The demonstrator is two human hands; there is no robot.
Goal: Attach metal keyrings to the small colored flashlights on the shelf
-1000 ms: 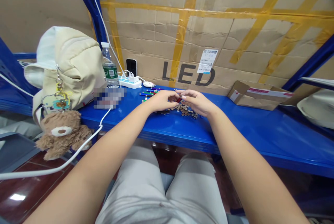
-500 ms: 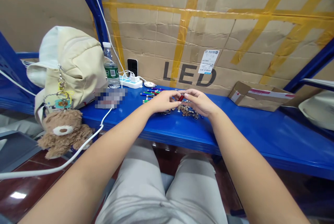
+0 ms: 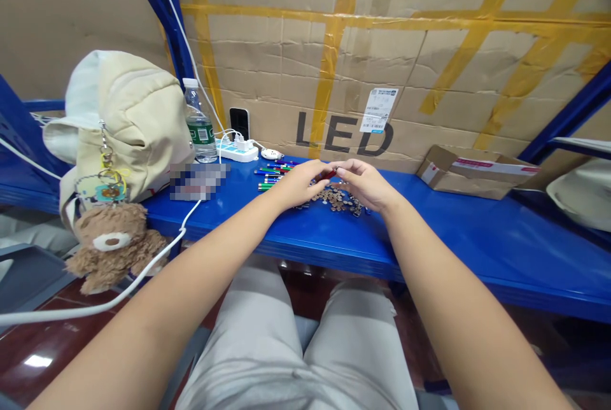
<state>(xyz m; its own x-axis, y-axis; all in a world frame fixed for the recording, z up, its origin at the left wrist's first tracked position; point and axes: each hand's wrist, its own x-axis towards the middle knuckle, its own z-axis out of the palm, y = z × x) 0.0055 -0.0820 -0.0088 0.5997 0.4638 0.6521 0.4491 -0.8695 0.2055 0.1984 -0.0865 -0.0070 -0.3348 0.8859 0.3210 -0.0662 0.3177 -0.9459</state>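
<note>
A teddy bear (image 3: 112,247) and canvas backpack (image 3: 119,123) sat at the left end of the blue bench (image 3: 453,232), with colored sticks (image 3: 271,174) near its back edge. Mid-bench, a person's left hand (image 3: 300,184) and right hand (image 3: 365,185) met at the fingertips, pinching a small red part (image 3: 330,174) above a pile of small metal pieces (image 3: 337,200). A cardboard box (image 3: 470,174) lay toward the right end.

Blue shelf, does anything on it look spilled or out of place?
Yes: small round metal pieces lie in a loose heap on the bare blue shelf, just below the left hand and right hand. No container shows around them, so they look spilled.
</note>
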